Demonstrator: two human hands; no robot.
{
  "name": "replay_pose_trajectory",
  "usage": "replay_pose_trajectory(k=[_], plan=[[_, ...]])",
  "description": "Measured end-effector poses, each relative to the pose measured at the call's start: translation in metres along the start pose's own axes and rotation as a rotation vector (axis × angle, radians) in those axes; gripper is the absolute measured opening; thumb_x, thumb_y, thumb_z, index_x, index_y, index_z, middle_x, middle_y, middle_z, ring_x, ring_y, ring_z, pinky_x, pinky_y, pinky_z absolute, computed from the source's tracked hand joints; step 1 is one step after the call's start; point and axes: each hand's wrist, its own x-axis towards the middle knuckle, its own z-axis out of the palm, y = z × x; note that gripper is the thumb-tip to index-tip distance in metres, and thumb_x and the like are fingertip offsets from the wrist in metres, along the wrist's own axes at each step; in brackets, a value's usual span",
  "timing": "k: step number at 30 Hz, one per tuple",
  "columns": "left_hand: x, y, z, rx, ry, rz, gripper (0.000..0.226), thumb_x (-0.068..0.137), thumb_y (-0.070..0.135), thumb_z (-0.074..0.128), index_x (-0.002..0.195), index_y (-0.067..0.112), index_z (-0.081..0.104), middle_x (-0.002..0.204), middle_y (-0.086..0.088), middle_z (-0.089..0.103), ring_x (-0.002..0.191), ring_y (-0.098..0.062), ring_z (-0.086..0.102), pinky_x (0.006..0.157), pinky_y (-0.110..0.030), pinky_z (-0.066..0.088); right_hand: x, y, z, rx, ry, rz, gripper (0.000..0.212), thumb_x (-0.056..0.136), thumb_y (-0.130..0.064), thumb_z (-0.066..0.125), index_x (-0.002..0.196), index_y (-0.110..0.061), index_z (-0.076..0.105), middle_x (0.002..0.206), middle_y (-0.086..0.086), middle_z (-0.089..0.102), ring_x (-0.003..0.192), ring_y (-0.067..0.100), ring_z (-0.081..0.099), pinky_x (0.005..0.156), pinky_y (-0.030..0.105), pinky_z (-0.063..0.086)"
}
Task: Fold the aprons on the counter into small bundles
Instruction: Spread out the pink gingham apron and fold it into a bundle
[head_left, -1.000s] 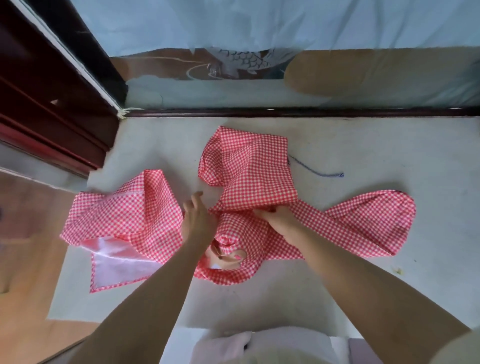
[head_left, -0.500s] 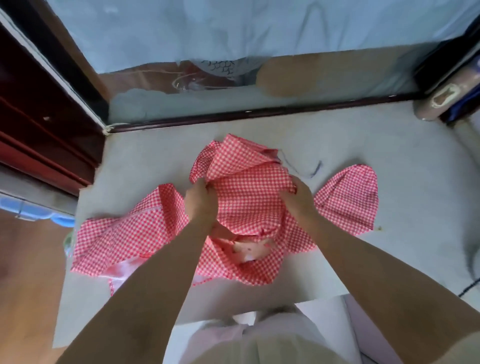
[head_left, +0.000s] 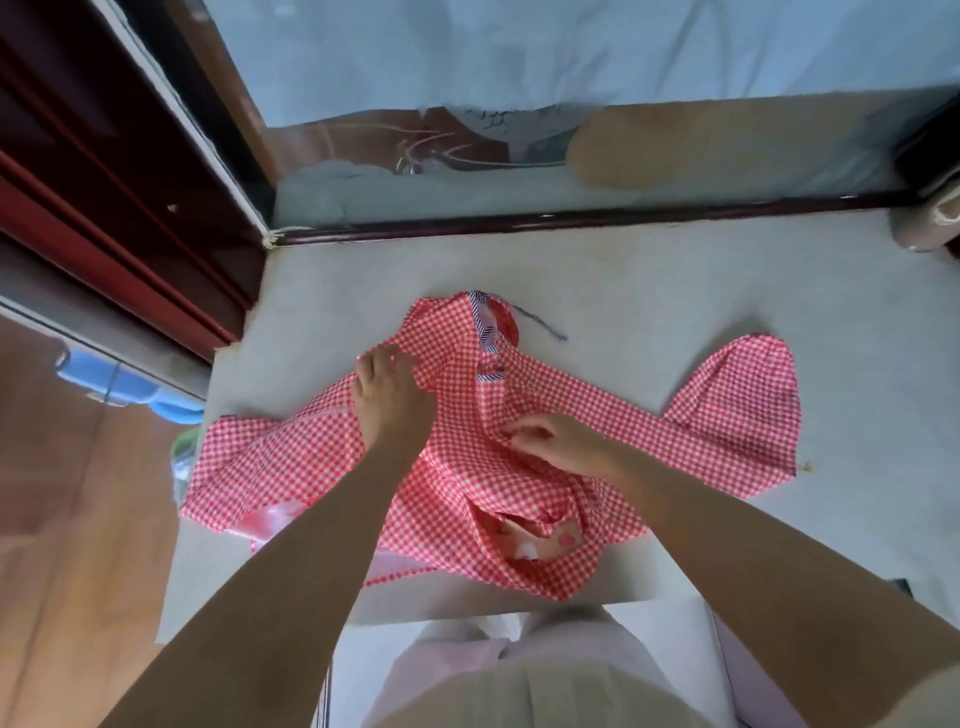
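On the pale counter (head_left: 675, 291) I saw the red checked apron (head_left: 727, 405) lying spread and rumpled, reaching from the left edge out to the right. The left hand (head_left: 392, 400) lay palm down on the cloth, fingers fairly straight and released. The right hand (head_left: 563, 447) pinched a fold near the middle with curled fingers (head_left: 519, 434). A thin blue cord (head_left: 540, 325) trailed behind the apron.

Pale grey counter (head_left: 675, 291), backs onto a dark sill (head_left: 571, 221). A red-check apron (head_left: 727, 415) is sprawled across the middle and reaches the left edge. A thin blue cord (head_left: 539, 323) lies by the apron's top. There's some pinkish object (head_left: 919, 234) in the far right corner.
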Motion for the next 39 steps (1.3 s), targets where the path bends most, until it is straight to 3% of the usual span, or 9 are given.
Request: replay_pose_trajectory(k=[2, 7, 14, 21, 29, 32, 34, 37, 39], plan=[[0.008, 0.007, 0.003, -0.041, -0.041, 0.039, 0.045, 0.076, 0.006, 0.06, 0.12, 0.011, 0.056, 0.125, -0.01, 0.053, 0.124, -0.032, 0.038, 0.106, -0.046, 0.03, 0.003, 0.0, -0.011, 0.061, 0.174, -0.02, 0.032, 0.102, -0.035, 0.046, 0.123, -0.018, 0.064, 0.112, 0.0, 0.067, 0.093, 0.014, 0.062, 0.085, 0.03, 0.05], [0.033, 0.019, 0.014, -0.146, -0.033, 0.025, 0.046, 0.078, -0.003, 0.058, 0.123, 0.005, 0.053, 0.126, -0.015, 0.053, 0.121, -0.032, 0.042, 0.106, -0.039, 0.029, 0.025, 0.013, -0.039, 0.07, 0.413, 0.059, 0.029, 0.104, -0.017, 0.04, 0.123, -0.011, 0.06, 0.123, 0.005, 0.063, 0.108, 0.021, 0.06, 0.093, 0.029, 0.046], [0.074, 0.029, 0.017, -0.14, -0.152, -0.234, 0.051, 0.084, -0.001, 0.051, 0.133, 0.009, 0.044, 0.132, -0.013, 0.05, 0.111, -0.033, 0.055, 0.093, -0.043, 0.047, 0.069, 0.006, -0.066, 0.26, 0.307, 0.14, 0.031, 0.098, -0.014, 0.054, 0.129, -0.013, 0.054, 0.129, 0.005, 0.06, 0.111, 0.023, 0.061, 0.101, 0.04, 0.05], [0.091, 0.018, 0.026, -0.172, -0.199, -0.2, 0.042, 0.09, 0.018, 0.061, 0.131, 0.014, 0.051, 0.127, -0.011, 0.057, 0.111, -0.031, 0.058, 0.089, -0.041, 0.048, 0.105, -0.019, -0.066, 0.357, 0.177, 0.138, 0.055, 0.096, -0.028, 0.06, 0.142, -0.009, 0.037, 0.137, 0.006, 0.053, 0.119, 0.023, 0.054, 0.105, 0.037, 0.04], [0.086, 0.003, 0.025, -0.216, -0.201, 0.018, 0.021, 0.09, 0.022, 0.067, 0.101, 0.006, 0.074, 0.112, -0.019, 0.059, 0.103, -0.034, 0.054, 0.093, -0.038, 0.042, 0.079, -0.012, -0.071, 0.057, 0.331, 0.153, 0.028, 0.101, -0.029, 0.049, 0.118, -0.016, 0.068, 0.112, 0.004, 0.07, 0.098, 0.023, 0.067, 0.096, 0.033, 0.05], [0.073, 0.005, 0.022, -0.254, -0.23, 0.211, 0.022, 0.095, 0.019, 0.057, 0.088, 0.001, 0.069, 0.085, -0.017, 0.067, 0.081, -0.031, 0.061, 0.075, -0.041, 0.05, 0.06, 0.003, -0.068, 0.151, 0.478, 0.214, 0.027, 0.097, -0.031, 0.057, 0.108, -0.012, 0.072, 0.1, 0.01, 0.073, 0.089, 0.024, 0.068, 0.091, 0.037, 0.053], [0.063, 0.011, 0.021, -0.302, -0.241, 0.176, 0.021, 0.099, 0.015, 0.049, 0.084, 0.002, 0.057, 0.069, -0.013, 0.059, 0.065, -0.029, 0.056, 0.058, -0.034, 0.038, 0.049, 0.015, -0.063, 0.181, 0.519, 0.215, 0.026, 0.095, -0.027, 0.059, 0.108, -0.009, 0.072, 0.092, 0.011, 0.072, 0.076, 0.021, 0.065, 0.085, 0.04, 0.055], [0.037, 0.026, 0.014, -0.44, -0.377, 0.041, 0.019, 0.103, 0.023, 0.046, 0.099, 0.007, 0.054, 0.087, -0.003, 0.058, 0.079, -0.022, 0.055, 0.069, -0.029, 0.04, 0.028, 0.03, -0.055, 0.287, 0.473, 0.229, 0.028, 0.099, -0.023, 0.054, 0.114, -0.003, 0.066, 0.094, 0.014, 0.071, 0.074, 0.03, 0.07, 0.08, 0.048, 0.059], [0.02, 0.031, 0.012, -0.411, -0.6, 0.0, 0.063, 0.094, 0.046, 0.057, 0.137, 0.003, 0.041, 0.125, -0.007, 0.057, 0.114, -0.028, 0.055, 0.097, -0.034, 0.041, 0.019, 0.038, -0.05, 0.275, 0.41, 0.231, 0.03, 0.102, -0.024, 0.048, 0.119, -0.002, 0.061, 0.1, 0.015, 0.069, 0.08, 0.032, 0.071, 0.078, 0.044, 0.06]])
